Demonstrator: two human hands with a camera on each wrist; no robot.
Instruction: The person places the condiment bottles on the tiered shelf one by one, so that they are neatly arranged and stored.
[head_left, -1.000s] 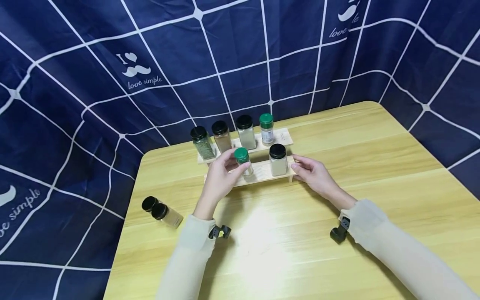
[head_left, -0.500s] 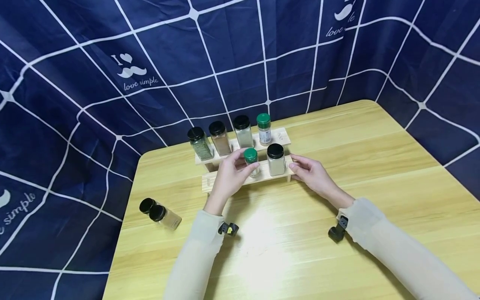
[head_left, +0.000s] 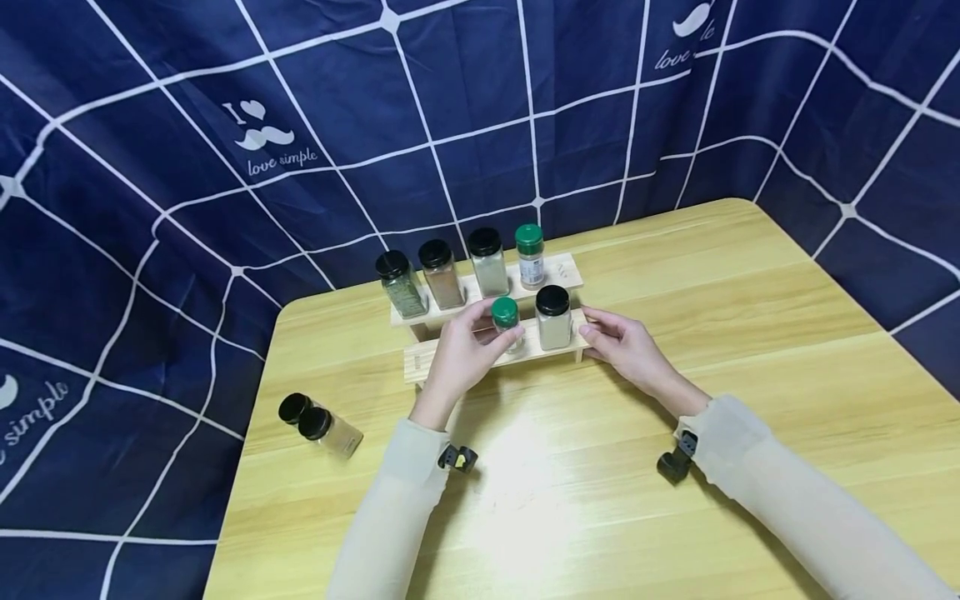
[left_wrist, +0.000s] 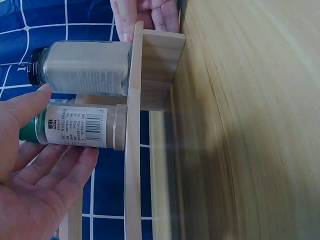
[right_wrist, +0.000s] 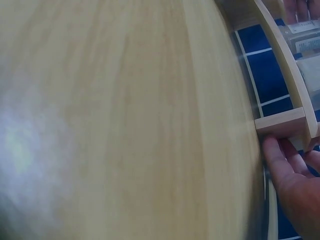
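My left hand (head_left: 465, 354) holds a small spice jar with a green lid (head_left: 506, 313) between thumb and fingers. In the left wrist view the labelled spice jar (left_wrist: 82, 125) has its base right at the lower shelf board (left_wrist: 133, 165). Beside it on that shelf is a black-lidded square jar of pale powder (head_left: 553, 318). The thumb of my right hand (head_left: 626, 346) lies at the right end of the two-step wooden spice rack (head_left: 427, 358), and its fingers reach under the board. The right wrist view shows those fingers (right_wrist: 280, 160) against the rack's leg (right_wrist: 280, 124).
On the upper step stand black-lidded jars of green herbs (head_left: 405, 292), brown powder (head_left: 444, 283) and pale powder (head_left: 491, 271), plus a green-lidded jar (head_left: 531, 262). Two black-lidded jars (head_left: 337, 433) are at the table's left. A blue checked curtain (head_left: 375, 125) hangs behind the table (head_left: 712, 333).
My left hand has shifted the green-lidded jar rightward along the lower shelf, closer to the black-lidded jar. My right hand stays at the rack's end.
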